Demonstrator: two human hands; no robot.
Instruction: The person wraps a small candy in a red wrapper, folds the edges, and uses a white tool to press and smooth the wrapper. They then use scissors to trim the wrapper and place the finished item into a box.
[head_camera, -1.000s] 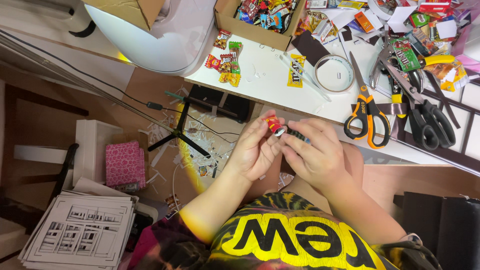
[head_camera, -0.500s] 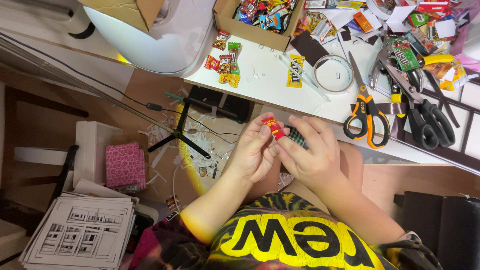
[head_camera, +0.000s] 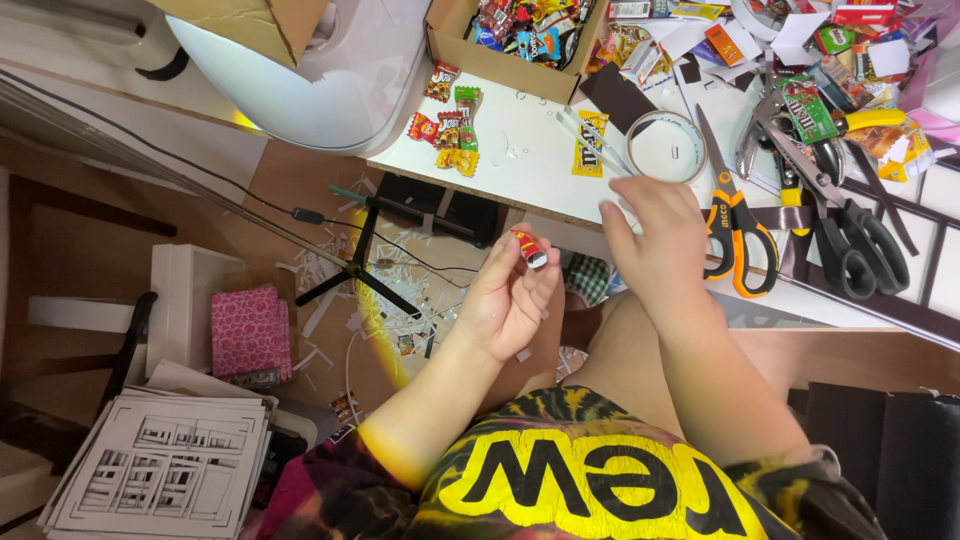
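The white desk (head_camera: 520, 165) carried a cardboard box (head_camera: 520, 45) of sweets at its far edge, orange-handled scissors (head_camera: 735, 225) near the front edge and a roll of clear tape (head_camera: 667, 147) between them. The right hand (head_camera: 655, 235) lay with loosely curled fingers at the front edge, holding nothing, just beside the tape and the scissors. The left hand (head_camera: 505, 300), off the desk above the lap, pinched a small red candy roll (head_camera: 529, 247) at its fingertips.
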